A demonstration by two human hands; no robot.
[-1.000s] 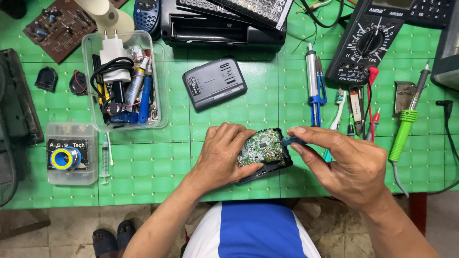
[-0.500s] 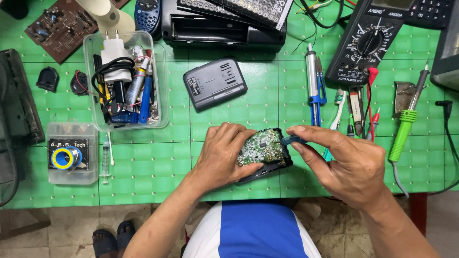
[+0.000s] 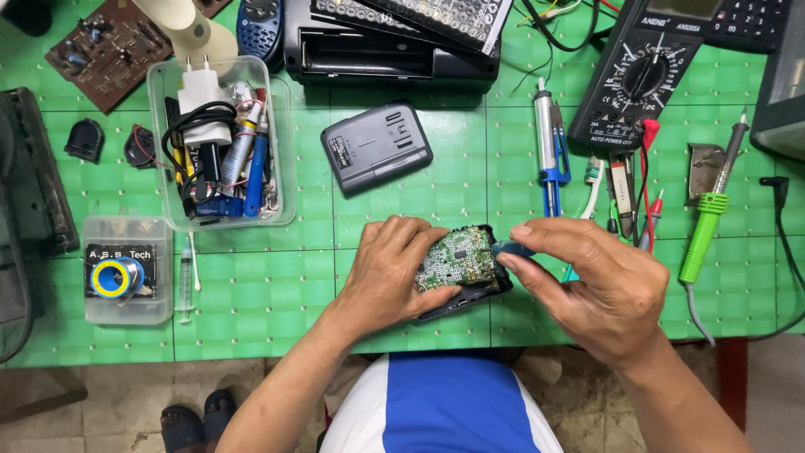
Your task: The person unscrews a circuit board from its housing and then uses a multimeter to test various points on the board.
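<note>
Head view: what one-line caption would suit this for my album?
Left hand steadies a green circuit board in its black case while the right hand holds a blue tool at its edge, over a green table.

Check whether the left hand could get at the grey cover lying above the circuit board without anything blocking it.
Probably yes. The left hand rests on the circuit board, and the grey cover lies just beyond it on bare green mat, with nothing between them.
</note>
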